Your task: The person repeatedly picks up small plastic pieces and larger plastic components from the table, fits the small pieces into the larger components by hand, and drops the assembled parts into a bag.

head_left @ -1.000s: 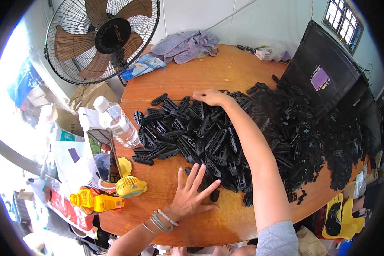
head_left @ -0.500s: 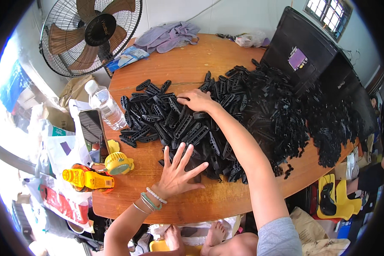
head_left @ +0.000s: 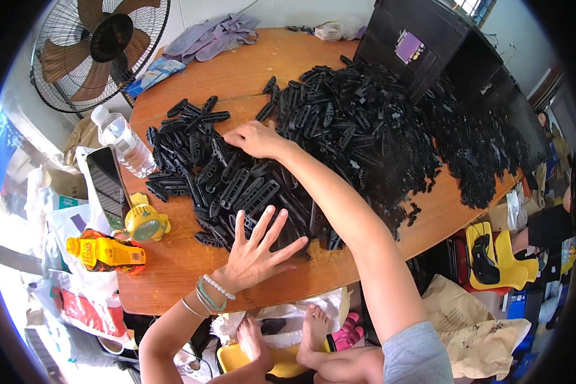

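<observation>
A big heap of black, elongated plastic pieces (head_left: pixel 237 185) with slots in them covers the middle of the wooden table (head_left: pixel 192 281). My left hand (head_left: pixel 255 255) is spread open, palm down, along the heap's near edge, with its fingertips over the closest pieces. Bracelets circle that wrist. Reaching across the heap, my right hand (head_left: pixel 255 139) rests at its far side, between a smaller group on the left and the main mass on the right. Its fingers are bent and close together against the pieces; whatever lies under them is hidden.
Left of the heap are a water bottle (head_left: pixel 123 142), a phone (head_left: pixel 107 182), a small yellow fan (head_left: pixel 146 222) and a yellow-labelled bottle (head_left: pixel 105 251). A large black crate (head_left: pixel 422 38) lies tipped at the back right. A standing fan (head_left: pixel 99 48) is far left.
The whole view has shifted, so the table sits further left and higher. My right hand has drawn slightly nearer, its fingers more bent. My left hand stays spread by the near edge.
</observation>
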A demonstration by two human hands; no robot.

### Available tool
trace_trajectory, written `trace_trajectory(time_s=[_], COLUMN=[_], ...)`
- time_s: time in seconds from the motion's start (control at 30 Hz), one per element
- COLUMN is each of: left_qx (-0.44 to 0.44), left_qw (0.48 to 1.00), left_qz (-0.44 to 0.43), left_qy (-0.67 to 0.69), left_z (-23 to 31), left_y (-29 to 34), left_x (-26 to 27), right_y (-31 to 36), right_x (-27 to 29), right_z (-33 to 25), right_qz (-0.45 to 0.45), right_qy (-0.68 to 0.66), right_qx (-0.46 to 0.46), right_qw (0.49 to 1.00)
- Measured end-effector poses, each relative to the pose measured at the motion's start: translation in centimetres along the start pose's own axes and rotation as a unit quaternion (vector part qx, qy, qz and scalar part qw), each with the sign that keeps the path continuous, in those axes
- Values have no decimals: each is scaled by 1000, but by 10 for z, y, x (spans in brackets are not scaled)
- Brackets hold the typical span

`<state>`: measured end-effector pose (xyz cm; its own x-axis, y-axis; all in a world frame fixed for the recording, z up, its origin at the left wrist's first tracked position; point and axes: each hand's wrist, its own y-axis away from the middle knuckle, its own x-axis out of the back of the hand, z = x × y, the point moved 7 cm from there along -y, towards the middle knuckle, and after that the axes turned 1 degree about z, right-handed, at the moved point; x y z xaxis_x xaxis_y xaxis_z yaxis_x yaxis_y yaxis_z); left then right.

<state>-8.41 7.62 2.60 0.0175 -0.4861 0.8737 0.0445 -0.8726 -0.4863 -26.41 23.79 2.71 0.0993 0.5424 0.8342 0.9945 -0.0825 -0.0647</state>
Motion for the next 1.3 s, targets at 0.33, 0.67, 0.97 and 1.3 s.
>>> trace_trajectory(time_s=[0.33,0.67,0.97,1.3], left_qx=[42,89,121,428], left_qw=[996,979,955,599], left_qz=[55,160,208,119], left_qy=[55,88,172,667], left_z=[26,14,23,51], left_y=[-31,-74,-45,38], left_x=[16,35,64,33], right_y=[133,252,235,331], right_x=[121,120,90,70], right_z=[12,78,75,-63], right_qz=[209,349,365,392], right_qy=[-162,-35,70,-145], right_qx=[21,-50,-100,37], right_qw=[964,935,923,908])
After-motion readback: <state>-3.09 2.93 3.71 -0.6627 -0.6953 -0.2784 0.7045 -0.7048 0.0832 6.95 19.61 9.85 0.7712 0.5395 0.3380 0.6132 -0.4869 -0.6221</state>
